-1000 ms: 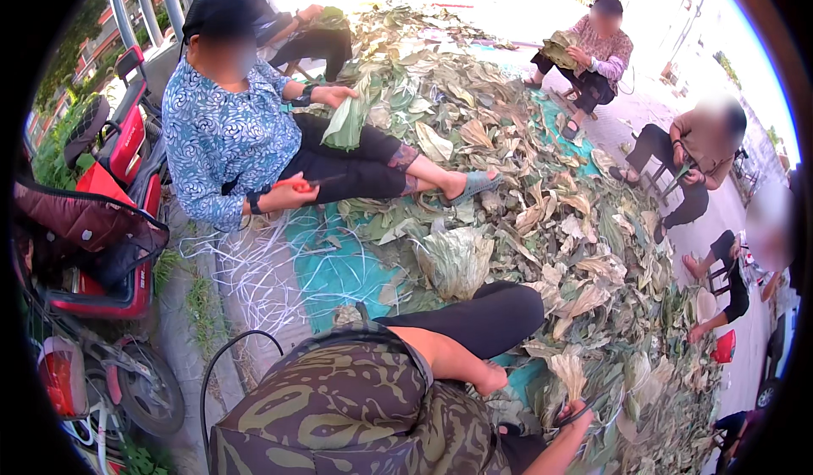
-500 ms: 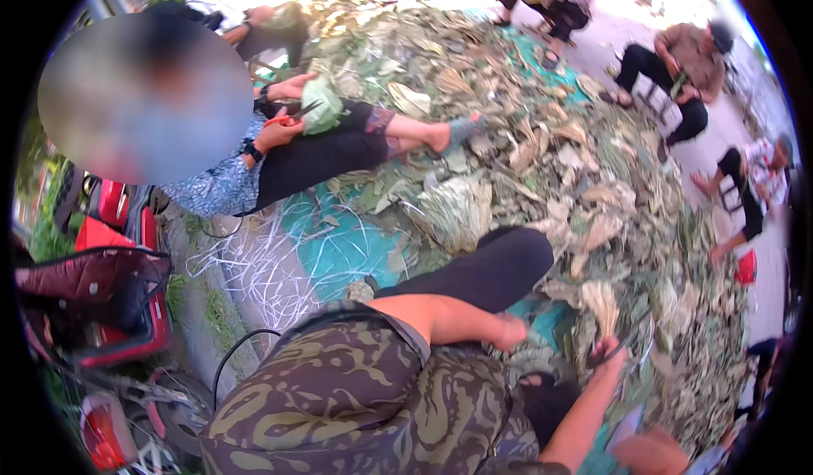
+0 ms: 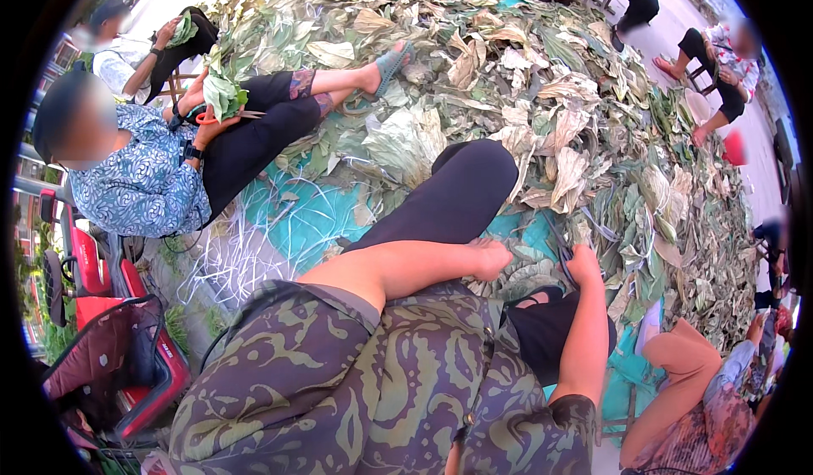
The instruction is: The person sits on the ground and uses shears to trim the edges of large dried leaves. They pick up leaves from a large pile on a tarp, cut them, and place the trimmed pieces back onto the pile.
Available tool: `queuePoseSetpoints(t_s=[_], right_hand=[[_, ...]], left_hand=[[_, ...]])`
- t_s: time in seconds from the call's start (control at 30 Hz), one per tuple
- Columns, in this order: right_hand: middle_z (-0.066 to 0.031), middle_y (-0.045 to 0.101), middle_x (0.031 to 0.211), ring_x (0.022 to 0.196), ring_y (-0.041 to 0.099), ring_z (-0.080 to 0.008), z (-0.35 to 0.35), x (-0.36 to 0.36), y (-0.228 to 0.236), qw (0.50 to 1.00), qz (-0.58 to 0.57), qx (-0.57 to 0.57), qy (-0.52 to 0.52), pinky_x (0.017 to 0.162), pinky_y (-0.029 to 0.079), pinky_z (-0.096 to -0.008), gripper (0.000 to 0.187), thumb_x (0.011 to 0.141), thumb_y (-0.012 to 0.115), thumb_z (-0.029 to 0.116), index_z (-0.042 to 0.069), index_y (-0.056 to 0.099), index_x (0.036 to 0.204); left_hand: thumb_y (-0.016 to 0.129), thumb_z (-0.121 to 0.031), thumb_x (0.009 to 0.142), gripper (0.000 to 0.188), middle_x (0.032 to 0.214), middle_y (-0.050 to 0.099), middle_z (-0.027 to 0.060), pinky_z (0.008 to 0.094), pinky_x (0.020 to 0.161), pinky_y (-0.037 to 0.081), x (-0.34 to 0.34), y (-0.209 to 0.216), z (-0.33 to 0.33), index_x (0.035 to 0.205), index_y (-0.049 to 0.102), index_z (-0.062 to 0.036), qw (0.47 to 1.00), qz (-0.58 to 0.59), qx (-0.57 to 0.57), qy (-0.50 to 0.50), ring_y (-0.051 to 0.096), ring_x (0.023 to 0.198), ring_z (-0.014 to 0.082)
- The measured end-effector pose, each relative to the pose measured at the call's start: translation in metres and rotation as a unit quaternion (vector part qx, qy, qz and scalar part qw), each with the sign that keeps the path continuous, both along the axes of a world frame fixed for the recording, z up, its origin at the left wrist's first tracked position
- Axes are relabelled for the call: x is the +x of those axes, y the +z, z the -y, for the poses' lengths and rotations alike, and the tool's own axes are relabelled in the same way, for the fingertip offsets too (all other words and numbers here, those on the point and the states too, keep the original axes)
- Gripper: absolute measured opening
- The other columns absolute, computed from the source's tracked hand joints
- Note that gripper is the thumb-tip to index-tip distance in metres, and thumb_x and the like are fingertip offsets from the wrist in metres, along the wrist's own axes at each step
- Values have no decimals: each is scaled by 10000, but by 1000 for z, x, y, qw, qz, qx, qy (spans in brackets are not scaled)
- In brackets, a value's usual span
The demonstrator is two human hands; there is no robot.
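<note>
Sunlit paved ground (image 3: 766, 170) spreads out around a teal sheet (image 3: 535, 234), most of it buried under a broad heap of dry, crumpled leaves (image 3: 508, 77). I sit at the near side in a camouflage top (image 3: 364, 373), one black-trousered leg (image 3: 449, 191) bent out over the edge of the heap. My left forearm crosses the near side of that leg, and my left grip (image 3: 493, 260) comes out just right of it, over the leaves; its fingers curl inward, but I cannot tell whether they are clamped on anything. To its right, my right grip (image 3: 583, 267) is closed on a dark scissors-like tool (image 3: 560, 251), which slants far and left from my fist. A pale leaf (image 3: 582, 226) stands just beyond my knuckles, though I cannot make out whether I hold it. Far past my knee lies a large, pale, fanned leaf bundle (image 3: 406, 142). White strips (image 3: 237, 259) lie tangled on the left, with a red scooter (image 3: 106, 284) beyond them. Far left, a co-worker in a blue patterned shirt (image 3: 140, 170) holds a green leaf (image 3: 223, 96) and orange-handled scissors (image 3: 206, 118). On the far right, a red container (image 3: 734, 147) stands near another seated person's hand (image 3: 699, 135).
</note>
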State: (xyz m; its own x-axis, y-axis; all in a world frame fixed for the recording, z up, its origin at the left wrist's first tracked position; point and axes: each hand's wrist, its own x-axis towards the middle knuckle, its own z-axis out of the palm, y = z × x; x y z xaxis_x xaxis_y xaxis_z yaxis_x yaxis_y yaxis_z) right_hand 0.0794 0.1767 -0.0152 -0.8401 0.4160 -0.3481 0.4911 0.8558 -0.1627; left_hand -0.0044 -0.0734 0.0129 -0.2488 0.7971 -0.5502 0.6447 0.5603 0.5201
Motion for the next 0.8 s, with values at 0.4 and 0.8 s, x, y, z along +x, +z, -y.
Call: queuePoseSetpoints(t_s=[0.4,0.8], right_hand=[[-234,594,831,845,573,-366,15,-6,34,996,88,-30,-10,734,450,-407,414,485,781,228,-28,590,748],[-228,590,868,864,562,-367,15,8,44,998,57,-17,-15,760,441,-420,200,630,562,97,-2,599,800]], left_hand=[[565,-134,717,335,1014,577,129,421,777,441,0,-8,2,1051,554,-118,1000,3,2,-1,543,978,306],[568,-191,733,328,1014,582,127,414,807,438,2,-2,-11,1054,550,-123,999,-11,-18,-49,539,993,298]])
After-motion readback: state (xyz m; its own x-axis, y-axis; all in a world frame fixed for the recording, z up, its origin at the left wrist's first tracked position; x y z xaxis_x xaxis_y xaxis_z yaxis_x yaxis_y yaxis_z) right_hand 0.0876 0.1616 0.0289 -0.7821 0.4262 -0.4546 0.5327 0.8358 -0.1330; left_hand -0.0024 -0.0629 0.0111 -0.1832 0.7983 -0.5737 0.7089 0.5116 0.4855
